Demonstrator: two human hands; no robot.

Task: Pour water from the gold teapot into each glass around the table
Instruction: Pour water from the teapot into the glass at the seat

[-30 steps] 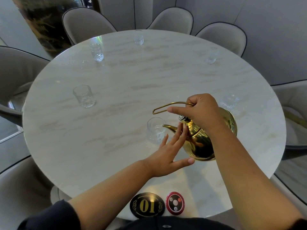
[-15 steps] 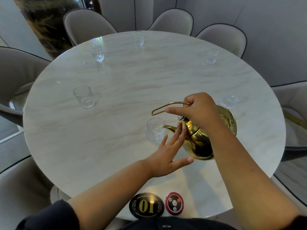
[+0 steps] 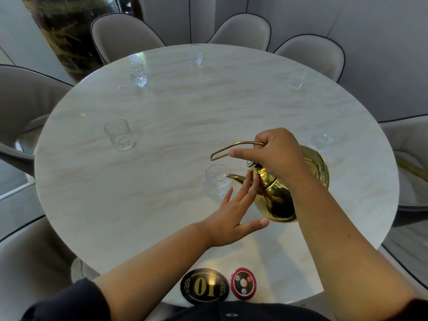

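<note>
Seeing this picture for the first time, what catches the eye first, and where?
The gold teapot, tilted at the front right of the round marble table, has its spout at the nearest glass. The right hand grips its handle, and the flat left hand touches its neck. Then come the black oval "01" plaque and the red disc at the near edge.

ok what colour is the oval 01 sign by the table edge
The 01 sign is black with gold numerals and trim; head view.
</note>
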